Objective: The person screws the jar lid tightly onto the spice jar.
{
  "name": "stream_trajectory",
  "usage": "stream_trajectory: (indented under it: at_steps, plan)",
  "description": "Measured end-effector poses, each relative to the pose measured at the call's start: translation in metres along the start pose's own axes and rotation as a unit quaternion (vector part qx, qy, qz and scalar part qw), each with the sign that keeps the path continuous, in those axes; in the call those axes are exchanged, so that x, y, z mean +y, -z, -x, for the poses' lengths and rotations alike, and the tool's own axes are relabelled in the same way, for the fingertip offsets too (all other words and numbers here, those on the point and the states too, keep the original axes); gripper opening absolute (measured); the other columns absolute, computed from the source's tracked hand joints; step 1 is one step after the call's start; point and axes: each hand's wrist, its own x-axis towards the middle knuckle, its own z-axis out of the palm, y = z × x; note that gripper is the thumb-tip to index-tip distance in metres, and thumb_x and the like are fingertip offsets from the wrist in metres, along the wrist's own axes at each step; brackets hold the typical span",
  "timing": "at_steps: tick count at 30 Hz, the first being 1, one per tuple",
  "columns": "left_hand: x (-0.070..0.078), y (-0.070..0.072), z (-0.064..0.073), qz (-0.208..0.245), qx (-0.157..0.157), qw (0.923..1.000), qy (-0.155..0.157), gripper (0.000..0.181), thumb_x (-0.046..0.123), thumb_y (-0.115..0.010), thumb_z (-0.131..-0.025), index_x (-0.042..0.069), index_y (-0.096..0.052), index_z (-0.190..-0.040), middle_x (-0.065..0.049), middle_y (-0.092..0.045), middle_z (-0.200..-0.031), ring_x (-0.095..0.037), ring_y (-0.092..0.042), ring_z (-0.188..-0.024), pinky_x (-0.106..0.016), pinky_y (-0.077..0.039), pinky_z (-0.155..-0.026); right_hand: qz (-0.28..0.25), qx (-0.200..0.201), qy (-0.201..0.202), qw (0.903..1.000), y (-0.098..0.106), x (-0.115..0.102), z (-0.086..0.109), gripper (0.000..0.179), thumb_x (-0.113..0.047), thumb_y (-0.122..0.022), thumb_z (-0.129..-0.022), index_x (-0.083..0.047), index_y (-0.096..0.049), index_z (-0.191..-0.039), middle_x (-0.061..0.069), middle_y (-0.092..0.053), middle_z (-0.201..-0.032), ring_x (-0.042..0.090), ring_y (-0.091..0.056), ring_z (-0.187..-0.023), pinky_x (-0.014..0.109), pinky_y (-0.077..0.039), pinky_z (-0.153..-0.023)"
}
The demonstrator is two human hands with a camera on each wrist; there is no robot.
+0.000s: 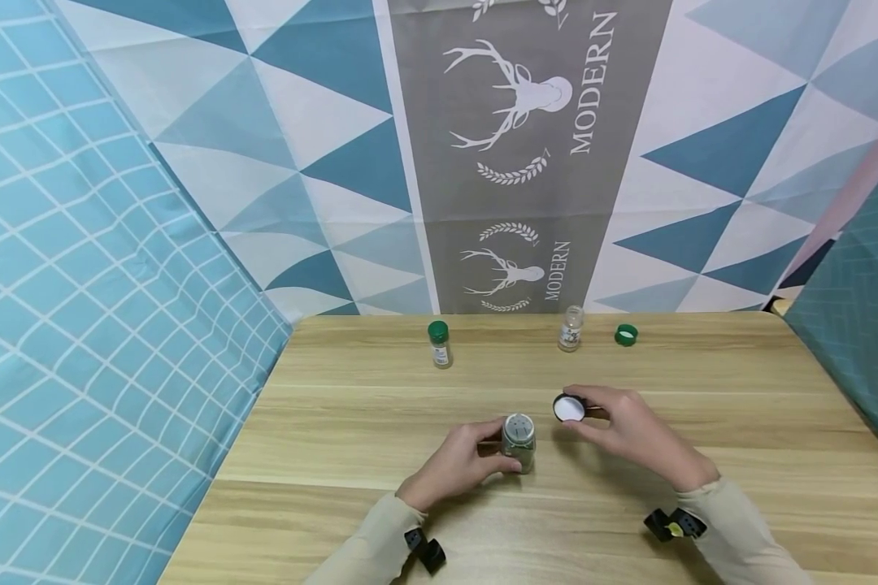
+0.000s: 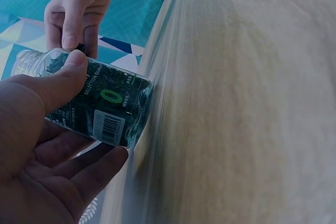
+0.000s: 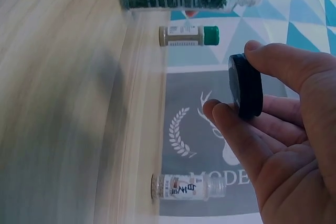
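My left hand (image 1: 459, 465) grips a glass spice jar (image 1: 519, 445) filled with dark green dried herbs, thumb on one side and fingers on the other. Its perforated shaker top faces up, with no cap on it. The jar's label and barcode show in the left wrist view, its base close to the tabletop. Just right of the jar, my right hand (image 1: 622, 422) pinches a round black cap (image 3: 245, 86) between thumb and fingers. The cap's white inner side (image 1: 570, 409) faces the head camera, and the cap is held above the table.
Toward the table's back edge stands a small spice bottle with a green cap (image 1: 438, 331). Farther right is an uncapped clear glass bottle (image 1: 570, 329) with a white label, and beside it a loose green cap (image 1: 626, 335) lies on the wooden table (image 1: 336, 455). Patterned cloth (image 1: 322, 162) hangs behind.
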Motion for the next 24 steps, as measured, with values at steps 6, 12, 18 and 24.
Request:
stream_trajectory:
  at_steps: [6,12,18,24]
  plan:
    - [0.0008,0.0001,-0.0001,-0.012,0.003,0.9999,-0.007,0.066,0.037,-0.077,-0.092,0.011,-0.054,-0.149,-0.005,-0.066,-0.14,-0.01,-0.065,-0.122,-0.022,-0.054,-0.102,-0.009,-0.001,0.014,0.9999,-0.0055,-0.0053,-0.0026,0.043,-0.009,-0.085,-0.084,0.004,-0.07,-0.122,0.019,-0.076,-0.112,0.026,-0.077,-0.093,0.033,-0.064,-0.08]
    - [0.0015,-0.0001,-0.0005,-0.027,0.007,0.9995,-0.013,0.068,0.037,-0.076,-0.093,0.009,-0.052,-0.15,-0.007,-0.064,-0.142,-0.011,-0.064,-0.124,-0.022,-0.053,-0.104,-0.005,-0.002,0.012,0.9999,-0.0075,-0.0065,-0.0014,0.046,-0.013,-0.086,-0.084,0.004,-0.069,-0.123,0.019,-0.076,-0.114,0.026,-0.077,-0.095,0.032,-0.064,-0.081]
    - [0.0019,0.0003,-0.0002,-0.039,0.016,0.999,-0.013,0.071,0.038,-0.075,-0.094,0.003,-0.05,-0.15,-0.01,-0.061,-0.145,-0.015,-0.062,-0.128,-0.026,-0.052,-0.107,-0.008,-0.004,0.016,0.9998,-0.008,-0.0062,0.0003,0.047,-0.015,-0.085,-0.085,0.004,-0.069,-0.125,0.018,-0.076,-0.116,0.024,-0.077,-0.096,0.03,-0.064,-0.082]
    - [0.0019,0.0007,0.0005,-0.037,0.024,0.999,-0.01,0.074,0.04,-0.073,-0.094,0.001,-0.047,-0.152,-0.009,-0.058,-0.148,-0.017,-0.06,-0.131,-0.029,-0.051,-0.109,-0.012,-0.004,0.03,0.9995,-0.0097,-0.0079,0.0003,0.047,-0.016,-0.086,-0.085,0.002,-0.07,-0.125,0.016,-0.076,-0.116,0.023,-0.077,-0.096,0.028,-0.063,-0.082]
